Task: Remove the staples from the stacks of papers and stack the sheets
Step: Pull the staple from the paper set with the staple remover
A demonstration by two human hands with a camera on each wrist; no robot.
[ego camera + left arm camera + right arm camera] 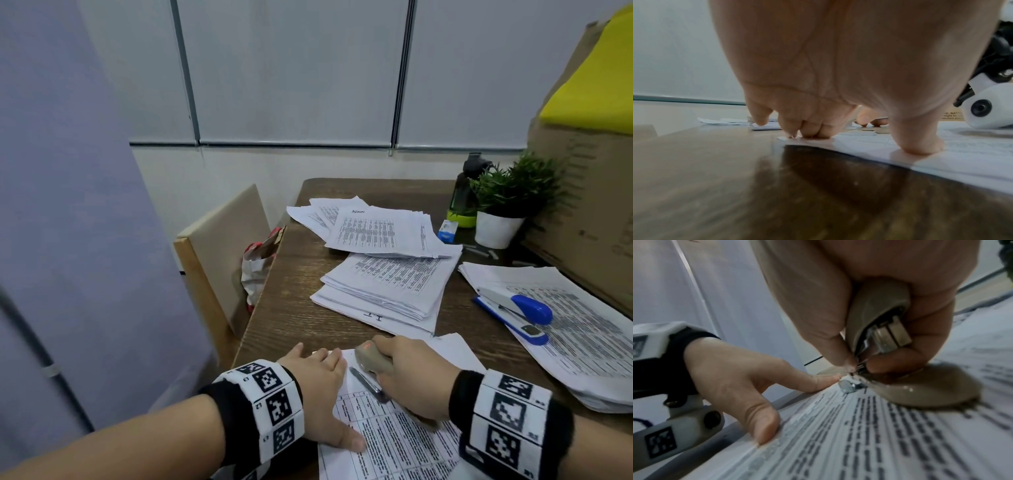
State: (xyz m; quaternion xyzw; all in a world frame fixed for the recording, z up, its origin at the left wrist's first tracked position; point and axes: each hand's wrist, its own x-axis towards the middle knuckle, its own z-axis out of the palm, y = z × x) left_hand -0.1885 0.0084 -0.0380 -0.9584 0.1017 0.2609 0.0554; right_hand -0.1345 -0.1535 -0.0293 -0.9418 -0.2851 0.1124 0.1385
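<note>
The left hand [317, 387] lies flat, fingers straight, pinning the printed white stapled sheets [394, 442] at the near edge of the dark wooden table [291, 308] — likely so the corner cannot lift — while the right hand [411, 377] clenches a beige stapler-style staple remover [877, 324], its metal tip at the corner staple.

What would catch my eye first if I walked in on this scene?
Probably the two hands at the table's near edge: the left hand pressed flat on a printed sheet, the right hand squeezing a beige staple remover at its corner. Next, the paper stacks mid-table, and the blue stapler lying on the pile to the right.
</note>
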